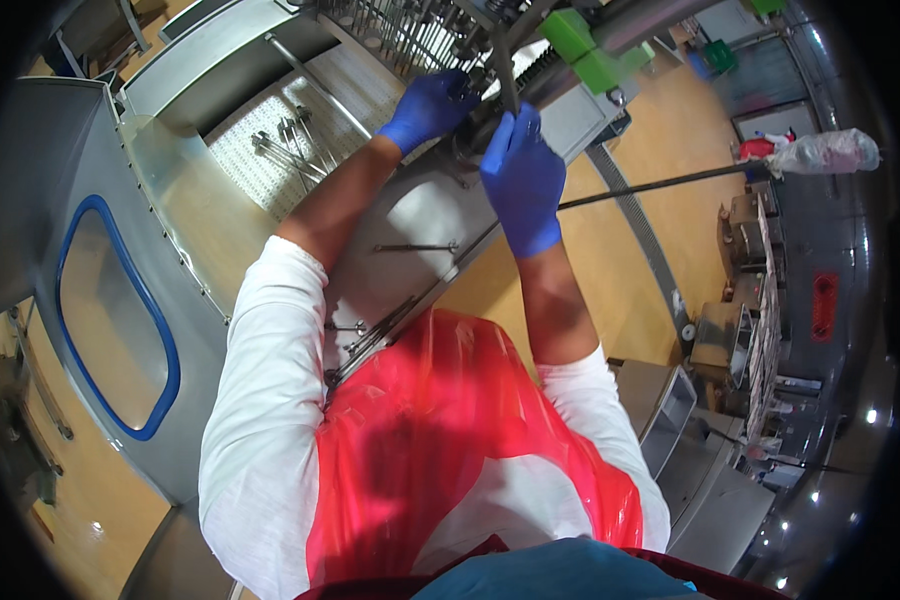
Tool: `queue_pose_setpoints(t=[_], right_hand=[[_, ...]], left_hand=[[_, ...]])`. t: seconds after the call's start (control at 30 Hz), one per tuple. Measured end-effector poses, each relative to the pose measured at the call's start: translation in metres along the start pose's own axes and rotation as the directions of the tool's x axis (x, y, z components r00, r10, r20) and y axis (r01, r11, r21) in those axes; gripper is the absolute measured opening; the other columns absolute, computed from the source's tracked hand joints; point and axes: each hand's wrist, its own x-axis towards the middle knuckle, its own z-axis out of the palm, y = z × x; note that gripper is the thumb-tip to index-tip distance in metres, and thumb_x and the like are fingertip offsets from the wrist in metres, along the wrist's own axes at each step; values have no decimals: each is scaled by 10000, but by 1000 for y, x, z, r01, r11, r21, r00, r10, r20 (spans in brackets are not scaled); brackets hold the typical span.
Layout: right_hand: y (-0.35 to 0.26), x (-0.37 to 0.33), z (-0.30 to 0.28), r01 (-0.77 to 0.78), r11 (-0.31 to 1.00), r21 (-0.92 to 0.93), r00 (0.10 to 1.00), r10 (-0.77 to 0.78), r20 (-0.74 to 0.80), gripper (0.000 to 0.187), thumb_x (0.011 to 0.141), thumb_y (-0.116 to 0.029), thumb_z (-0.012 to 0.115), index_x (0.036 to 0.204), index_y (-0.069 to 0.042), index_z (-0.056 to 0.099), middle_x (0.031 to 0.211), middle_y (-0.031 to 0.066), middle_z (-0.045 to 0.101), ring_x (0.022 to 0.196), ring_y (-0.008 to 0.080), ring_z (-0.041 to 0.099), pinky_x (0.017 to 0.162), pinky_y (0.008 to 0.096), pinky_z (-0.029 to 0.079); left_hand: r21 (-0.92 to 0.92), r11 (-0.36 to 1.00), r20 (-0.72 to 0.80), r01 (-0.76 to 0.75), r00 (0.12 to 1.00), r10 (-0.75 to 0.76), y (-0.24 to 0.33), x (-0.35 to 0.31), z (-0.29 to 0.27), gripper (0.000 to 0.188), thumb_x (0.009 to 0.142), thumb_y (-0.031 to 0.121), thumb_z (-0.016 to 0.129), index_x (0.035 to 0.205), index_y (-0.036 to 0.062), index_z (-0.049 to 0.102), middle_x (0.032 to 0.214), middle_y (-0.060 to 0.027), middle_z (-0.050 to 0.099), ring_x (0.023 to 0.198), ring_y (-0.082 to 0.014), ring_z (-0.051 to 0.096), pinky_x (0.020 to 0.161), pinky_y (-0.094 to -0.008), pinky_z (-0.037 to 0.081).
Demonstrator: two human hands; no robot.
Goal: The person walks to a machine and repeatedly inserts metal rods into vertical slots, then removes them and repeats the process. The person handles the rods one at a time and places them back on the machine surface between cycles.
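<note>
My left hand (430, 108), in a blue glove, is at the machine's metal workings (475, 85), its fingers curled against a dark part I cannot make out. Close by on the right, my right hand (523, 185), also blue-gloved, has its fingers closed at the lower end of a flat grey metal bar (504, 68). The bar rises away from me among the metal parts. Below my hands, a thin metal rod (415, 247) lies on the steel work surface (370, 285). Several longer rods (385, 335) lie together along its near edge.
To the left, a steel bay with a perforated plate (260, 140) holds several loose rods (295, 140). A large grey cover with a blue-rimmed window (175, 370) stands farther left. Green blocks (580, 50) sit beyond my right hand. A dark pole (660, 183) with a plastic-wrapped end extends right.
</note>
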Motion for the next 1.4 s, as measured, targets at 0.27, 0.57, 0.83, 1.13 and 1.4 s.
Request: queue_pose_setpoints(t=[0.27,0.57,0.83,1.13,1.4], right_hand=[[-12,-8,-16,-175,977,122,967,147,209,152,973,-205,558,982,-61,605,680,189,667,577,360,669,507,447,535],[10,-27,-5,-159,975,153,982,141,122,175,969,-242,574,965,-68,591,653,156,663,552,331,670,484,436,533],[47,-110,-5,-119,880,460,993,106,55,267,935,-117,625,1190,-39,631,781,153,701,613,348,674,548,431,540],[70,-144,5,-195,828,525,939,2,345,315,920,-115,614,1233,-80,628,946,168,693,861,353,677,739,446,534],[79,-105,29,87,833,546,927,-268,262,346,869,-142,643,1213,-109,632,998,100,644,1003,300,615,862,423,485]], left_hand=[[-21,998,-104,53,993,-54,-1,-11,16,514,855,478,693,1168,72,719,1132,-196,708,1024,-370,684,911,-433,542],[322,940,127,111,979,-159,-13,-16,10,460,833,528,683,974,100,773,941,-198,728,905,-391,697,844,-460,550],[345,938,-147,41,989,11,0,-6,19,310,816,397,741,881,94,765,824,-143,724,769,-350,699,724,-430,559],[299,948,136,111,978,-157,-14,-5,7,426,818,464,718,998,83,776,925,-192,732,861,-334,718,787,-400,550],[-216,950,-78,226,966,-248,-19,-4,21,382,757,365,837,983,63,782,881,-130,761,793,-223,727,744,-332,552]])
